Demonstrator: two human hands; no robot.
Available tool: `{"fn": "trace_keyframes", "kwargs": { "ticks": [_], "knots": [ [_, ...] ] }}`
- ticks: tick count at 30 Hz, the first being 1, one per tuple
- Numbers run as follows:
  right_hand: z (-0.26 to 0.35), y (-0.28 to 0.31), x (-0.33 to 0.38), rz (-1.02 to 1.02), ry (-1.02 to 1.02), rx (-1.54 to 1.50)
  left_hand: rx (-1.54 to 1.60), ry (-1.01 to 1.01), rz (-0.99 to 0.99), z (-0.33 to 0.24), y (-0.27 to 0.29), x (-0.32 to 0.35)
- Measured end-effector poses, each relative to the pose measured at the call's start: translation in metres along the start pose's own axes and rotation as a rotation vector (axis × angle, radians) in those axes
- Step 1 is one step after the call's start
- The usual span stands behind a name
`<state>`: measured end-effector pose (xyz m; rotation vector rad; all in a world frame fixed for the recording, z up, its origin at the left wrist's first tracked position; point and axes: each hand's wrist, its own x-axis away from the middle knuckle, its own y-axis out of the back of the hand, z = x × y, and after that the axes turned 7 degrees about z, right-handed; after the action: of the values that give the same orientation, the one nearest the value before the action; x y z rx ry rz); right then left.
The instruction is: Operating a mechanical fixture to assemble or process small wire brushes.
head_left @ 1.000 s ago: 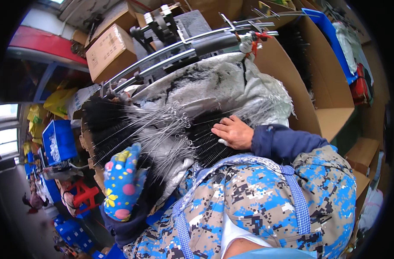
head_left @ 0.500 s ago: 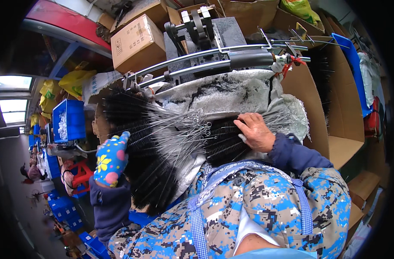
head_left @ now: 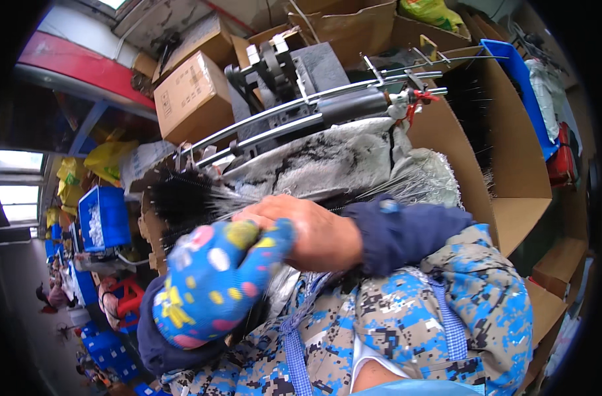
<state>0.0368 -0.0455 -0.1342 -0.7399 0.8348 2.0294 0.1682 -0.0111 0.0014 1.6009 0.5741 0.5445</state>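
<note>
My left hand [head_left: 218, 284], in a blue glove with flowers and dots, is curled in front of my body. Its thumb side meets my bare right hand [head_left: 311, 234], whose fingers bend down and are partly covered by the glove. Whatever lies within the two grips is hidden. Beneath and behind them are black-bristled wire brushes [head_left: 179, 198], with thin metal stems [head_left: 232, 201] pointing right. More wire stems [head_left: 410, 181] lie on the whitish sack cloth [head_left: 340, 155] beyond my right forearm.
Past the cloth, a metal rail rig with a grey roller [head_left: 354, 105] crosses the workplace. A cardboard box [head_left: 192, 99] stands at the back left, a blue bin with white pieces [head_left: 104, 219] at the left. An open carton [head_left: 456, 142] with black bristles stands at the right.
My left hand has moved right and my right hand left, so they now meet over the brushes. The view has shifted a little, and the hands now cover much of the pile.
</note>
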Motion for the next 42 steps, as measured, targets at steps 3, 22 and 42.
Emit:
{"fn": "trace_keyframes", "kwargs": {
  "ticks": [3,22,42],
  "knots": [
    [-0.037,0.026,0.024,0.046,-0.254,-0.256,0.396,0.15,-0.229,0.017,-0.033,-0.027],
    [-0.189,0.155,-0.015,0.558,-0.781,1.2,0.194,0.249,0.59,0.06,-0.148,-0.044],
    [-0.172,0.163,-0.013,0.558,-0.842,1.134,0.433,0.374,0.29,0.032,-0.147,-0.144]
  ]
}}
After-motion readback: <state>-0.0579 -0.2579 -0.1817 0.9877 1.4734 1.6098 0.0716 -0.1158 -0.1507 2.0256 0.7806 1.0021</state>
